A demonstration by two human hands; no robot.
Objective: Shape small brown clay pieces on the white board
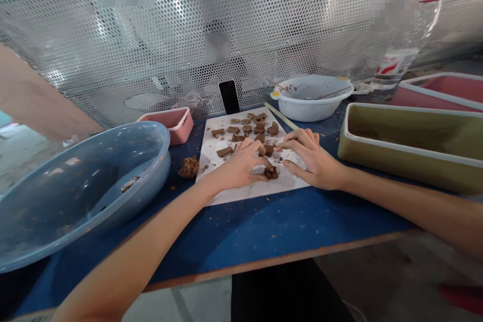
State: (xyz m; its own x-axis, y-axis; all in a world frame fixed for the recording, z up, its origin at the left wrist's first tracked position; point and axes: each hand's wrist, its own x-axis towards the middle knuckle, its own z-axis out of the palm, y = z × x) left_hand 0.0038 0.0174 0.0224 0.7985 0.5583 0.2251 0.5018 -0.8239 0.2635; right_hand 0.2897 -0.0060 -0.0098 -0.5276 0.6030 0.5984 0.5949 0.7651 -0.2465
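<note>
My left hand (pixel 247 165) reaches over a white board (pixel 241 196). Its thumb and index finger close on a dark brown, clay-like lump (pixel 270 173) near the board's front right part. On the board's right side is my right hand (pixel 311 161), fingers apart and holding nothing. Its index fingertip is close to a brown block (pixel 268 150) between the two hands; whether they touch I cannot tell. Several other brown pieces (pixel 233 130) lie in rough rows farther back, with crumbs around them.
A large blue basin (pixel 151 136) stands at left, beside a crumbly brown clump (pixel 188 167) and a pink box (pixel 181 126). Behind the board a phone (pixel 229 96) leans against perforated metal (pixel 249 5). To the right are a white basin (pixel 311 108), olive trough (pixel 407 156) and clear bottle (pixel 396 63).
</note>
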